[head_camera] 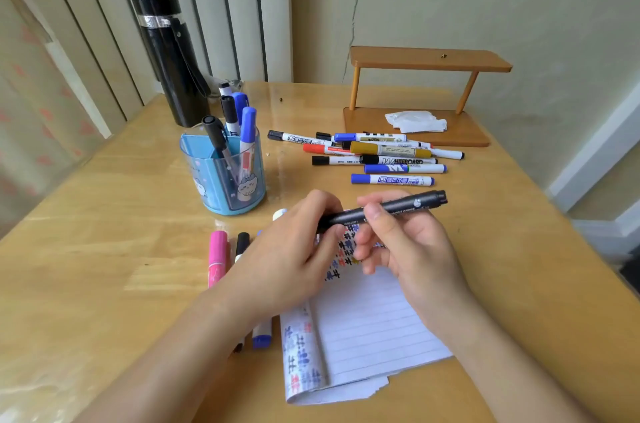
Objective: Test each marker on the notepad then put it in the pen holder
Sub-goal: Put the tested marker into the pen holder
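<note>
A black permanent marker (391, 208) lies nearly level above the lined notepad (367, 325). My right hand (405, 242) pinches its barrel near the middle, while my left hand (294, 249) grips its left end, where the cap or tip is hidden by the fingers. Coloured test marks run down the top of the notepad page and its folded left strip. The blue see-through pen holder (225, 177) stands left of centre with several markers upright in it. A pile of markers (374, 156) lies beyond my hands.
A pink marker (217, 256), a black-capped one (242, 242) and a blue-capped one (262, 336) lie left of the notepad, partly under my left arm. A black flask (169, 55) stands behind the holder. A small wooden shelf (422, 93) with crumpled tissue sits at the back right.
</note>
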